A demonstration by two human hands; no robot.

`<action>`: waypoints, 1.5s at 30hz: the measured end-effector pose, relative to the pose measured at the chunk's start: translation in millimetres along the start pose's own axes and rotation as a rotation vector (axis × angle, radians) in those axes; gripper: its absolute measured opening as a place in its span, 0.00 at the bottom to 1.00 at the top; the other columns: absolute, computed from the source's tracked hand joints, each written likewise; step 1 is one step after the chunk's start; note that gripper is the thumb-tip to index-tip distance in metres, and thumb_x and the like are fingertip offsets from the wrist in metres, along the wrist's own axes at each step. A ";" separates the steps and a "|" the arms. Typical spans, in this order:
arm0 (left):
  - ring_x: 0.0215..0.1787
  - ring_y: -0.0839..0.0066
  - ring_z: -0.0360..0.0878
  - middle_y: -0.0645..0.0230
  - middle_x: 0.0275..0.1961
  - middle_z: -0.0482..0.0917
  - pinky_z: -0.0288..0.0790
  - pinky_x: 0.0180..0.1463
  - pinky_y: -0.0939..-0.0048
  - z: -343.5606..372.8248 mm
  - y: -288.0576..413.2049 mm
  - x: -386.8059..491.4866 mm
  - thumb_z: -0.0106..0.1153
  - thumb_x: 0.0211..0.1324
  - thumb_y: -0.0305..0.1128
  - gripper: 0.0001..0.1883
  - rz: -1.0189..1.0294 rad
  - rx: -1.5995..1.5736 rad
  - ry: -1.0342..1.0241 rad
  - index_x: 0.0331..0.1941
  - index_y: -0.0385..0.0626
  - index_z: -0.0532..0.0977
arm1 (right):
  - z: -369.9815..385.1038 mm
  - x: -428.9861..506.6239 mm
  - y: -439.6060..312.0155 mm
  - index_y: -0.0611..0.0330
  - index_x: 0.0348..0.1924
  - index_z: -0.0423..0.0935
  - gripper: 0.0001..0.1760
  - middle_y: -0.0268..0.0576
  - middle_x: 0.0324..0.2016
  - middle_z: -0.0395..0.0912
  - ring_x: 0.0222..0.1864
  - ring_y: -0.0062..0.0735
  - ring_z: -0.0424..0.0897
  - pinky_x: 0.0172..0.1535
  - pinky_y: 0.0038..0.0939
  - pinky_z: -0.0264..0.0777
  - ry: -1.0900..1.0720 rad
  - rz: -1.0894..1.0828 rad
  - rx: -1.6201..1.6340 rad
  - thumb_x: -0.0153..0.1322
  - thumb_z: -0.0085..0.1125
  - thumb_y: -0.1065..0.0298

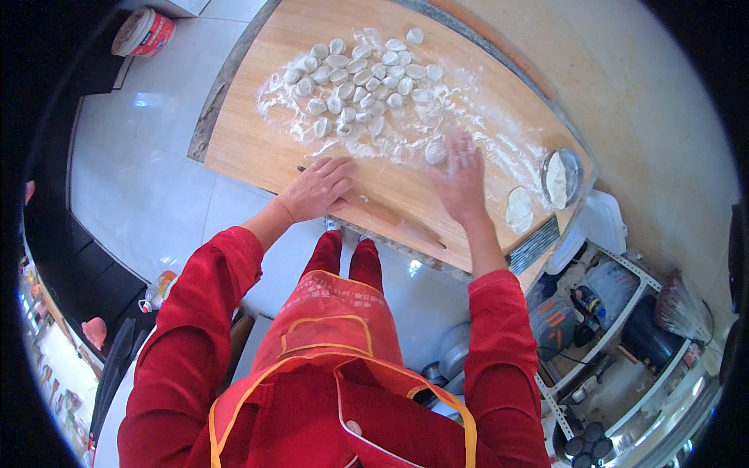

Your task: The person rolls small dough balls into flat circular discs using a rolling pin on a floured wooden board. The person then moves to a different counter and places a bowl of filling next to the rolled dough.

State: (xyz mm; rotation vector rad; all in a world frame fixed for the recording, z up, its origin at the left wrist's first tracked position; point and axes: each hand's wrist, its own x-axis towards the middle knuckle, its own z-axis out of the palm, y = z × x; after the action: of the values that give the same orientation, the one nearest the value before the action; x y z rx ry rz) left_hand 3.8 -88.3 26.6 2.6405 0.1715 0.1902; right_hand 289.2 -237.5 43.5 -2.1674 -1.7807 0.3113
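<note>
My left hand [320,186] rests on the left part of a wooden rolling pin [389,216] lying along the near edge of the wooden board [251,128]; whether its fingers close round the pin cannot be told. Blurred, with fingers spread, my right hand [462,175] is over the board beside a floured dough piece [436,152]. Several flattened dough pieces [363,77] lie in scattered flour at the board's far side. To the right of my right hand, thin rolled dough rounds [519,210] overlap, near a round bowl of flour [563,178].
A striped dark cloth or pad [533,245] lies at the board's right corner. Beyond it stand a white plastic container [603,219] and a metal shelf rack [608,333] with bags and tools. A red and white bucket [143,32] is on the tiled floor at upper left.
</note>
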 end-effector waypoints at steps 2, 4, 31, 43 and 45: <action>0.67 0.55 0.68 0.55 0.61 0.73 0.64 0.67 0.53 0.9 0.5 0.4 0.64 0.50 0.41 0.20 0.025 0.046 -0.034 0.43 0.42 0.72 | 20.9 -11.6 -22.7 0.67 0.71 0.56 0.45 0.56 0.74 0.51 0.76 0.50 0.48 0.75 0.53 0.38 -0.136 -0.012 -0.031 0.70 0.58 0.47; 0.67 0.56 0.68 0.56 0.61 0.73 0.63 0.68 0.54 3.7 4.1 0.1 0.63 0.52 0.41 0.19 0.022 0.132 -0.036 0.43 0.42 0.72 | 25.2 -26.1 -49.7 0.67 0.71 0.56 0.46 0.55 0.74 0.50 0.77 0.50 0.48 0.75 0.55 0.36 -0.192 -0.064 0.055 0.69 0.58 0.45; 0.81 0.48 0.38 0.44 0.79 0.43 0.36 0.79 0.47 20.1 28.7 18.0 0.54 0.62 0.52 0.44 -0.500 0.094 0.205 0.74 0.40 0.50 | 23.7 -53.1 -25.4 0.62 0.73 0.54 0.43 0.55 0.75 0.47 0.77 0.53 0.44 0.74 0.60 0.31 -0.056 0.158 -0.078 0.72 0.51 0.45; 0.82 0.48 0.35 0.46 0.79 0.41 0.36 0.78 0.45 23.8 12.4 18.4 0.50 0.63 0.56 0.46 -0.479 0.104 0.234 0.75 0.39 0.48 | 25.7 -46.2 -25.9 0.65 0.72 0.57 0.43 0.55 0.75 0.47 0.77 0.55 0.43 0.73 0.61 0.34 -0.031 0.204 -0.125 0.71 0.51 0.45; 0.82 0.47 0.35 0.46 0.79 0.41 0.35 0.79 0.46 -3.3 -14.0 66.9 0.50 0.63 0.57 0.46 -0.512 0.178 0.394 0.75 0.39 0.48 | 30.8 -4.5 -6.8 0.65 0.72 0.56 0.42 0.57 0.75 0.47 0.77 0.55 0.43 0.73 0.60 0.33 0.091 0.237 -0.144 0.72 0.49 0.46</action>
State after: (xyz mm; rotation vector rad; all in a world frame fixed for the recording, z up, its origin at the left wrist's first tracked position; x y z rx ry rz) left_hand 67.7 -64.2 29.8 2.5978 1.0198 0.5350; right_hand 271.0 -237.4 17.4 -2.4572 -1.5421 0.1383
